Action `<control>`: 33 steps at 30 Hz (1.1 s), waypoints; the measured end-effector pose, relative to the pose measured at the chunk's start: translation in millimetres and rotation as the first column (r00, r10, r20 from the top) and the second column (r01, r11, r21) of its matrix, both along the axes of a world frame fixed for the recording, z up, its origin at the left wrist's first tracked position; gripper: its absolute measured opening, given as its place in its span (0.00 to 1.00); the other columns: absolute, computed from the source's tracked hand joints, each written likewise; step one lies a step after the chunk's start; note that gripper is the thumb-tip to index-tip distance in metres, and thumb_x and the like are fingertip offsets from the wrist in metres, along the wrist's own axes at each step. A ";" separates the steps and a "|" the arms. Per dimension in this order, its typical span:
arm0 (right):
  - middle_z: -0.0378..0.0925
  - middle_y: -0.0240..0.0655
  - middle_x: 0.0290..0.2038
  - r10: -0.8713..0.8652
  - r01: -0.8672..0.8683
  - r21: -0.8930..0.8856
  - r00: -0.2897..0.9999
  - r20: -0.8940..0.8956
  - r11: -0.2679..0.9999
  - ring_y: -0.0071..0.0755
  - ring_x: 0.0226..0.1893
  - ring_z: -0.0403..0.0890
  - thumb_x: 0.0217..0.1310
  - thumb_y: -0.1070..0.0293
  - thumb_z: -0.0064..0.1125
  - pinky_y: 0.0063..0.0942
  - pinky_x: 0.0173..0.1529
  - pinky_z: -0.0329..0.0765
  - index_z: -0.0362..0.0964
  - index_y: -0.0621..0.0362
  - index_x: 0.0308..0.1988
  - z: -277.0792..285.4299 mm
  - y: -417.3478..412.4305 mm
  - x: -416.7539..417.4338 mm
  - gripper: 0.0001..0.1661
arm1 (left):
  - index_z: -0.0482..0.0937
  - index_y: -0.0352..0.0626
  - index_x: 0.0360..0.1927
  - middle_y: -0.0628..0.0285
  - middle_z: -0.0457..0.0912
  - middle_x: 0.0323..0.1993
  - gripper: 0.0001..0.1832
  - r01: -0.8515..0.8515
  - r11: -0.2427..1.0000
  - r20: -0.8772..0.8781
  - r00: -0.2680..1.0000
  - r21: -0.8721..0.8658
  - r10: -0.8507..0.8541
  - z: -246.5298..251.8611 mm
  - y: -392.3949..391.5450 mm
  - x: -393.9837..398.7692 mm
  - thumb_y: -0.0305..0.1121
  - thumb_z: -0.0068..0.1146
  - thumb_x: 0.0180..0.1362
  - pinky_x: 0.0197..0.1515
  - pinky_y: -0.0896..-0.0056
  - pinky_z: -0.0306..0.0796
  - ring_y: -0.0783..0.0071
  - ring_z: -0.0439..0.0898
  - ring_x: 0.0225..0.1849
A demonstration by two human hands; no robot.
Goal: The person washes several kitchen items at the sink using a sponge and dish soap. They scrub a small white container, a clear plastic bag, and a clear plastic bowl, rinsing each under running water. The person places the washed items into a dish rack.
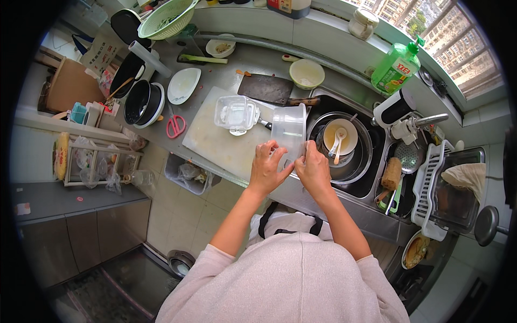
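A clear plastic container is at the sink's left edge, its near end between my two hands. My left hand has curled fingers at its left side, the thumb reaching toward the other thumb. My right hand pinches its near right corner. Just left, a clear lidded box rests on a white cutting board. Beyond it lies a cleaver, its wooden handle reaching the sink. A smaller knife's black handle shows between the box and the container.
The sink holds a metal basin with a bowl and spoons. Red scissors, a white dish and a black pot stand left. Dish soap stands behind the faucet. A bin sits below the counter.
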State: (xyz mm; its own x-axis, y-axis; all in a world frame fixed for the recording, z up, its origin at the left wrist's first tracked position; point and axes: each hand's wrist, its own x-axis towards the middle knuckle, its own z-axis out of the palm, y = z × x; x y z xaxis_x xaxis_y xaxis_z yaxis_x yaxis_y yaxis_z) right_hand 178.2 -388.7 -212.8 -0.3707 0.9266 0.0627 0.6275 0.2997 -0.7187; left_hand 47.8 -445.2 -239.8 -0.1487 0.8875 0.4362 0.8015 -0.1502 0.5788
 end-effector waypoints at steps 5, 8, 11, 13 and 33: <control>0.72 0.53 0.21 -0.002 0.002 -0.025 1.000 -0.004 1.000 0.59 0.25 0.76 0.46 0.75 0.50 0.46 0.30 0.71 0.61 0.65 0.35 0.6 -2.2 -0.8 0.12 | 0.72 0.46 0.33 0.60 0.65 0.40 0.18 -0.070 0.997 -0.012 0.998 -0.031 0.070 -1.2 6.2 4.3 0.33 0.67 0.38 0.41 0.61 0.64 0.59 0.65 0.40; 0.72 0.53 0.21 -0.011 0.011 -0.013 1.000 0.010 1.000 0.58 0.25 0.76 0.46 0.75 0.51 0.46 0.30 0.71 0.61 0.65 0.35 -2.9 -2.0 -2.0 0.12 | 0.73 0.46 0.30 0.60 0.65 0.40 0.16 -0.061 0.997 -0.002 0.998 -0.039 0.061 -2.9 7.0 7.8 0.33 0.68 0.37 0.43 0.60 0.64 0.59 0.65 0.41; 0.72 0.52 0.20 -0.001 0.001 -0.003 1.000 0.015 1.000 0.58 0.24 0.76 0.46 0.74 0.51 0.46 0.30 0.71 0.61 0.64 0.34 -5.6 -3.0 -2.1 0.12 | 0.73 0.47 0.27 0.61 0.65 0.40 0.14 -0.075 0.997 0.070 0.995 -0.029 0.077 -8.4 9.9 7.6 0.33 0.67 0.38 0.43 0.59 0.63 0.59 0.65 0.42; 0.72 0.53 0.20 0.007 -0.007 -0.010 1.000 0.004 1.000 0.59 0.24 0.76 0.46 0.74 0.51 0.47 0.30 0.71 0.60 0.64 0.34 -6.9 -2.3 -1.1 0.12 | 0.73 0.46 0.26 0.61 0.65 0.40 0.13 -0.062 0.998 0.016 0.998 -0.033 0.062 0.2 10.5 9.2 0.34 0.66 0.39 0.44 0.59 0.63 0.59 0.65 0.43; 0.73 0.53 0.19 -0.019 0.022 -0.062 0.999 0.046 0.998 0.58 0.23 0.76 0.43 0.71 0.51 0.46 0.30 0.72 0.60 0.66 0.31 1.6 2.7 -0.1 0.13 | 0.67 0.44 0.15 0.59 0.70 0.13 0.11 0.021 0.999 -0.167 0.986 0.045 -0.013 -1.8 15.2 17.2 0.30 0.58 0.43 0.27 0.62 0.64 0.60 0.73 0.18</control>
State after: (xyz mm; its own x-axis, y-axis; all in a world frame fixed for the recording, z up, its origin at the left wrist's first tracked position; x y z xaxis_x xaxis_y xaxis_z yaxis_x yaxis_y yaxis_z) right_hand 178.1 -386.1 -211.2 -0.3527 0.9356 -0.0122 0.6654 0.2416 -0.7063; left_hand 65.0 -429.9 -241.7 -0.0557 0.8673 0.4947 0.8832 -0.1884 0.4296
